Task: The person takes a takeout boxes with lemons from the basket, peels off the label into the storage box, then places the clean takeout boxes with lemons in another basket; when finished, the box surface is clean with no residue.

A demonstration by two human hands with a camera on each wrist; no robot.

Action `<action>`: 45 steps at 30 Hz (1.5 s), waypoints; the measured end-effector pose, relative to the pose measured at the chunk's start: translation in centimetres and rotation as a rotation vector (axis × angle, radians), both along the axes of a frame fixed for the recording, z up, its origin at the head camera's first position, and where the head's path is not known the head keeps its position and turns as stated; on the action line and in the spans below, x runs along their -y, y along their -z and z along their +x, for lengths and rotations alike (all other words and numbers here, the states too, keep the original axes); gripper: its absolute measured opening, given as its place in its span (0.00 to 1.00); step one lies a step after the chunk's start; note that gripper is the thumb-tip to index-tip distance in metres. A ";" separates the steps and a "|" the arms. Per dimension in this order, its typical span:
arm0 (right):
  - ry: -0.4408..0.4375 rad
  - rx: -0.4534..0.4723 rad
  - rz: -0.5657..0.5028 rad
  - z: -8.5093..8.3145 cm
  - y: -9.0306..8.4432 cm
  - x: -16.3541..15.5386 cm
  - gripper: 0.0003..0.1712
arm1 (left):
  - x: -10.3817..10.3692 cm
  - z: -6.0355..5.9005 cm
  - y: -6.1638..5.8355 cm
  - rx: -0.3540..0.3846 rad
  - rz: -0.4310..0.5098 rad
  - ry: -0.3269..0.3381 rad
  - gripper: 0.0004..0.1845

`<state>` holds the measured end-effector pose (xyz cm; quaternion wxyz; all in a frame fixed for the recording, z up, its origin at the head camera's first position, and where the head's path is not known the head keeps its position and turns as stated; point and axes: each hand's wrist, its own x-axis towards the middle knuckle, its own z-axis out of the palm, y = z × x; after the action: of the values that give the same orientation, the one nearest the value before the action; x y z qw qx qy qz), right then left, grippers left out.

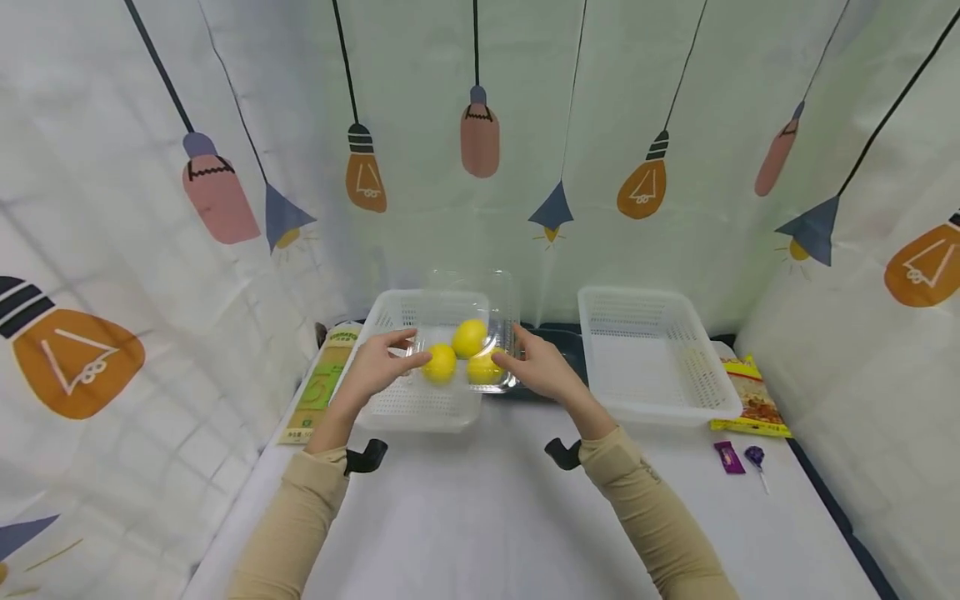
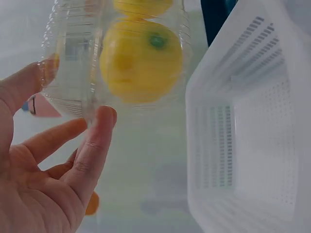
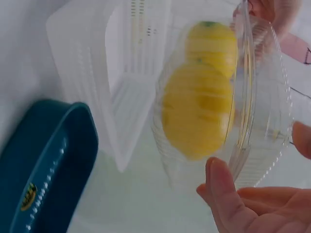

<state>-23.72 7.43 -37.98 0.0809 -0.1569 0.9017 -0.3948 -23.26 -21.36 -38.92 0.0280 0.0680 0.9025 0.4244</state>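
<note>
The clear clamshell box (image 1: 480,350) of three lemons (image 1: 440,363) hangs over the left white basket (image 1: 390,312), pinched between the left hand (image 1: 378,367) at nine o'clock and the right hand (image 1: 543,367) at three. Judging by the flimsy plastic, even pressure on both sides keeps it level and shut.

Your left hand (image 1: 378,367) and right hand (image 1: 543,367) flank the clamshell box (image 1: 480,333), held over the left basket (image 1: 390,408). Three lemons (image 1: 468,337) sit inside the box. The right basket (image 1: 652,354) stands well apart on the worktop (image 1: 495,517). Behind, between the baskets, lies what seems to be a tray (image 3: 48,165). One packet (image 1: 318,387) lies left of the left basket, another packet (image 1: 750,398) right of the right basket.
</note>
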 end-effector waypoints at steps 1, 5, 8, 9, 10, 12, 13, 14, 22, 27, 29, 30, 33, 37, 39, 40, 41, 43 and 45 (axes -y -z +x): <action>0.004 0.021 -0.021 -0.4 0.1 0.6 0.47 | 0.5 -0.4 0.0 0.010 -0.010 -0.007 0.39; 0.011 0.053 -0.090 -1.6 0.8 2.8 0.43 | 2.3 -1.8 -0.2 0.081 -0.021 -0.013 0.38; 0.039 0.060 -0.124 -2.4 1.6 4.3 0.40 | 3.1 -2.9 -0.2 0.144 -0.016 -0.007 0.38; 0.053 0.061 -0.130 -2.7 1.9 4.8 0.40 | 3.2 -3.2 -0.2 0.164 -0.017 -0.012 0.38; 0.063 0.065 -0.136 -3.0 2.2 5.2 0.39 | 3.4 -3.6 -0.2 0.181 -0.021 -0.016 0.38; 0.076 0.085 -0.160 -3.6 3.0 6.0 0.38 | 3.6 -4.4 0.0 0.209 -0.032 -0.024 0.37; 0.078 0.098 -0.173 -3.9 3.3 6.3 0.37 | 3.6 -4.7 0.1 0.219 -0.045 -0.028 0.37; 0.080 0.113 -0.180 -4.2 3.7 6.6 0.36 | 3.7 -5.1 0.2 0.231 -0.055 -0.032 0.36; 0.059 0.259 -0.224 -6.1 5.7 7.8 0.39 | 5.0 -7.1 1.6 0.340 -0.054 -0.058 0.36; -0.022 0.289 -0.229 -6.9 7.1 8.6 0.44 | 5.5 -7.5 2.6 0.399 -0.007 -0.096 0.35; -0.065 0.284 -0.241 -7.1 7.7 9.0 0.44 | 5.5 -7.5 3.0 0.420 0.004 -0.119 0.35; -0.085 0.290 -0.259 -7.1 7.9 9.1 0.44 | 5.6 -7.5 3.3 0.433 0.009 -0.136 0.35; -0.105 0.310 -0.293 -7.2 8.6 9.3 0.45 | 5.5 -7.6 4.2 0.480 0.040 -0.178 0.34; -0.063 0.357 -0.299 -6.9 9.2 9.4 0.49 | 5.5 -7.7 5.7 0.529 0.092 -0.210 0.35; -0.058 0.364 -0.305 -6.8 9.4 9.6 0.50 | 5.6 -7.7 6.4 0.534 0.111 -0.231 0.35; -0.061 0.366 -0.305 -6.7 9.4 9.7 0.50 | 5.6 -7.6 6.7 0.540 0.120 -0.242 0.35; -0.062 0.368 -0.301 -6.7 9.5 9.8 0.50 | 5.6 -7.5 6.9 0.544 0.120 -0.246 0.35; -0.066 0.373 -0.280 -6.6 9.5 9.9 0.52 | 5.6 -7.4 7.3 0.553 0.123 -0.264 0.34; -0.054 0.380 -0.253 -6.6 9.5 10.0 0.55 | 5.5 -7.3 7.5 0.548 0.119 -0.269 0.34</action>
<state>-30.29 -2.61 -47.48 0.2394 -0.1127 0.8090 -0.5248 -30.54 -26.86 -46.42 0.2098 -0.1675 0.8357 0.4790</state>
